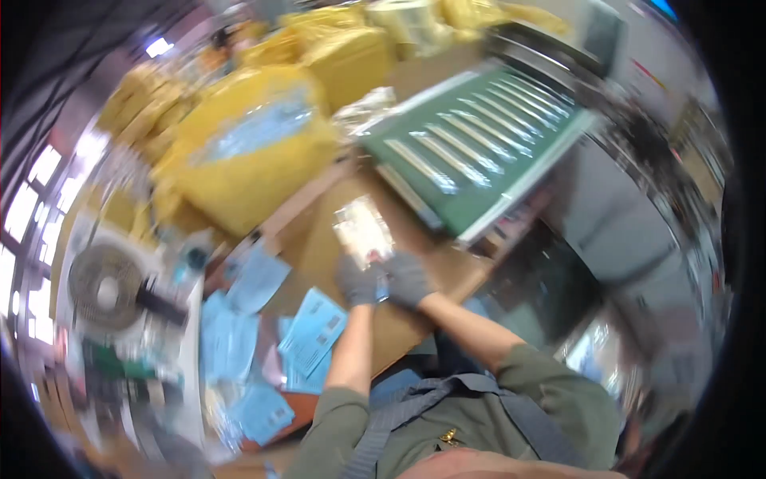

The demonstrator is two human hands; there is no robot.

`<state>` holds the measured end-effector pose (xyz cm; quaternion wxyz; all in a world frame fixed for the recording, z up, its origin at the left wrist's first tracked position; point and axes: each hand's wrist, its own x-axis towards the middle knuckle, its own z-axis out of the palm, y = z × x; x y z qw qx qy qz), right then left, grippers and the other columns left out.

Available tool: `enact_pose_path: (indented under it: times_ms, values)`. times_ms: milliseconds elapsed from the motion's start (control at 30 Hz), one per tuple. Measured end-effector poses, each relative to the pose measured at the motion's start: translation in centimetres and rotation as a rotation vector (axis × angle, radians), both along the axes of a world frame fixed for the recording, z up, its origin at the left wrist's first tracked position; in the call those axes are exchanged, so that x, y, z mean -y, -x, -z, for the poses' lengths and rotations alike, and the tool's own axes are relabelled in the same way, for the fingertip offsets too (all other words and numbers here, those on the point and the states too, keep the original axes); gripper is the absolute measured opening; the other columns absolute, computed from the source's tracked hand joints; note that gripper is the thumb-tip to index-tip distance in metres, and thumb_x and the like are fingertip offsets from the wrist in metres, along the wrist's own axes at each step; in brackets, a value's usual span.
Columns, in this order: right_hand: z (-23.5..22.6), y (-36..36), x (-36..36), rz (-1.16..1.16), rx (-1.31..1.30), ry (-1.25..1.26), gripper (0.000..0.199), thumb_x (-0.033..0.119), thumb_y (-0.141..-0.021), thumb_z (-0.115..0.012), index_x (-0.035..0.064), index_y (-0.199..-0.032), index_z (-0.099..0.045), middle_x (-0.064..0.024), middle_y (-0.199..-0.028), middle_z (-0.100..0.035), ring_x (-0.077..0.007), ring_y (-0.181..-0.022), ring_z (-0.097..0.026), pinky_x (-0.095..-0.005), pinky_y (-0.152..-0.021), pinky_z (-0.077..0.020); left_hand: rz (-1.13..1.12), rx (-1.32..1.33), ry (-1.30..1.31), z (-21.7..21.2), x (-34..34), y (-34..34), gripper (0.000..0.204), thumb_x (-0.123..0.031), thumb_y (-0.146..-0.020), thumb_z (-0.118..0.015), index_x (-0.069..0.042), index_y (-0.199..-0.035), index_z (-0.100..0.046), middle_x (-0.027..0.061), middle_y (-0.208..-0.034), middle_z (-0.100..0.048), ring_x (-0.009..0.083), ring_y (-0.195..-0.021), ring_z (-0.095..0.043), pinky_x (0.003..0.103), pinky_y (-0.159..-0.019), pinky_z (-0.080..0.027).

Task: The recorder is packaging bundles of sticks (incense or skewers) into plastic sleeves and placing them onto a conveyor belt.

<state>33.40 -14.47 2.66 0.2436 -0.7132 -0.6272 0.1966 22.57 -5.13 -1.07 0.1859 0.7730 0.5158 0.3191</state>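
Observation:
A clear plastic packet of pale pieces (pixel 363 230) is held over the brown cardboard table top (pixel 319 215); blur hides exactly what is inside. My left hand (pixel 359 279), in a grey glove, is closed on the packet's near end. Beside it my right hand (pixel 405 281), gloved the same way, closes on that end too. Slim, clear-wrapped pale sticks (pixel 423 164) lie in a row on a green conveyor belt (pixel 447 211), just beyond my hands to the right.
Blue printed sheets (pixel 315 331) lie left of my forearm, next to a fan (pixel 108 287). A large yellow sack (pixel 255 160) stands at the far left of the table, with more yellow sacks (pixel 347 60) behind. Grey machine cabinets (pixel 614 191) stand right of the conveyor.

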Motion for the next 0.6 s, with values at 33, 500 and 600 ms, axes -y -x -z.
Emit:
enact_pose_path:
  times_ms: [33, 500, 600]
  values:
    - [4.0, 2.5, 0.3, 0.132, -0.058, -0.465, 0.06, 0.02, -0.079, -0.056, 0.0181, -0.138, -0.043, -0.0217, -0.116, -0.054, -0.0382, -0.108, -0.049, -0.0424, -0.095, -0.0389, -0.015, 0.037, -0.092, 0.0, -0.4, 0.8, 0.057, -0.04, -0.079, -0.065, 0.004, -0.114, -0.055, 0.0251, -0.102, -0.06, 0.0401, -0.094, -0.058, 0.046, -0.084, -0.045]
    - [3.8, -0.5, 8.4, 0.202, 0.143, -0.558, 0.057, 0.041, -0.084, -0.059, 0.0005, -0.122, -0.05, -0.0212, -0.124, -0.051, -0.037, -0.11, -0.052, -0.0434, -0.095, -0.0423, 0.082, 0.041, -0.013, -0.8, -0.3, 3.7, 0.069, -0.048, -0.087, -0.055, 0.006, -0.129, -0.046, 0.0277, -0.12, -0.055, 0.0397, -0.109, -0.053, 0.044, -0.094, -0.041]
    - [3.9, -0.5, 8.6, 0.232, 0.094, -0.573, 0.057, 0.042, -0.08, -0.061, 0.0002, -0.118, -0.052, -0.0203, -0.116, -0.055, -0.0349, -0.11, -0.051, -0.0439, -0.097, -0.0397, 0.014, -0.067, -0.093, -0.5, -0.2, 3.4, 0.069, -0.048, -0.087, -0.054, 0.005, -0.13, -0.046, 0.0276, -0.119, -0.055, 0.0412, -0.108, -0.053, 0.045, -0.094, -0.041]
